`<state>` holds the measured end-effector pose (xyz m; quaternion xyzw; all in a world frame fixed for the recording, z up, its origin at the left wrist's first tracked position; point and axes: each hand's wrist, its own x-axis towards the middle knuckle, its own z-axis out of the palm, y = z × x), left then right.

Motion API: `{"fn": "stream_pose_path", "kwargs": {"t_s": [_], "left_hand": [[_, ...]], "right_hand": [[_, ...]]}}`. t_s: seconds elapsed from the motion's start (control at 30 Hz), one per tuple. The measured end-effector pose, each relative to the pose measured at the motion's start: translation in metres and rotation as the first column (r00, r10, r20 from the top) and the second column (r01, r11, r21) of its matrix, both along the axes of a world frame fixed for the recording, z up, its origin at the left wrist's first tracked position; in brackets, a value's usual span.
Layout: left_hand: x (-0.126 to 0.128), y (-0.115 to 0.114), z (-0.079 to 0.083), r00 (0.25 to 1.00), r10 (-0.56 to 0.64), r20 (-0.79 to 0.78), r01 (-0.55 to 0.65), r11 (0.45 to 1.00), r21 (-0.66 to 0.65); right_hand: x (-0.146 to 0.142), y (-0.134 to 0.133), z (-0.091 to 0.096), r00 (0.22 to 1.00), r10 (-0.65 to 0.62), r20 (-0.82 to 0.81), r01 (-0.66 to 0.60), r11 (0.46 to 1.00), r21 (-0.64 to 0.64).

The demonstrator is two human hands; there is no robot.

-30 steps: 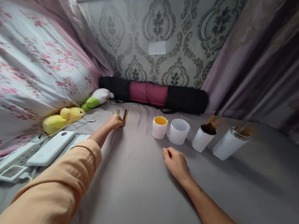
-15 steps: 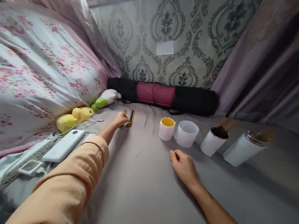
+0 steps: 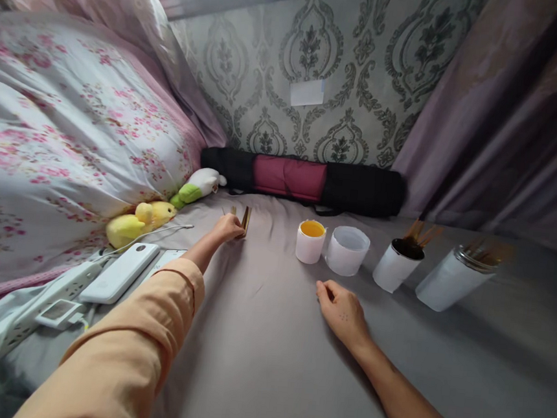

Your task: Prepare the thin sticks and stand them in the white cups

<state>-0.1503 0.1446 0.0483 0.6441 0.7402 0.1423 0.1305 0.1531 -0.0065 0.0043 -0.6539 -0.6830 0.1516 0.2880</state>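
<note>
Golden metal pieces [image 3: 245, 218] look thin, stiff, slippery; left hand [image 3: 228, 228] pinches their near ends, right hand [image 3: 343, 311] lies half-curled, empty.

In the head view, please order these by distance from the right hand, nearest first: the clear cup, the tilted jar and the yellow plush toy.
1. Clear cup, just beyond the right hand.
2. Tilted jar, farther off to the right.
3. Yellow plush toy, far to the left.
</note>
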Motion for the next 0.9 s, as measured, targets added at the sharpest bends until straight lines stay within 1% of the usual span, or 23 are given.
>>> {"fn": "stream_pose_path", "kwargs": {"t_s": [0.1,0.23,0.43,0.7,0.9], "left_hand": [[-0.001,0.002,-0.001,0.997,0.070,0.013,-0.070,0.997,0.026],[-0.001,0.006,-0.001,0.990,0.140,0.023,-0.140,0.990,-0.008],[0.002,0.017,-0.002,0.984,0.175,0.010,-0.174,0.982,-0.067],[0.000,0.037,-0.007,0.974,0.225,-0.033,-0.227,0.967,-0.111],[0.000,0.043,-0.008,0.965,0.262,-0.025,-0.262,0.952,-0.156]], "right_hand": [[0.000,0.000,0.000,1.000,-0.003,0.005,0.003,1.000,0.010],[0.000,0.000,-0.001,1.000,-0.003,0.008,0.003,1.000,0.019],[-0.001,0.001,0.001,1.000,-0.002,0.000,0.002,1.000,0.008],[0.000,0.003,0.000,1.000,-0.002,0.015,0.002,1.000,0.009],[0.000,0.003,-0.001,1.000,-0.006,0.024,0.006,1.000,0.004]]}}
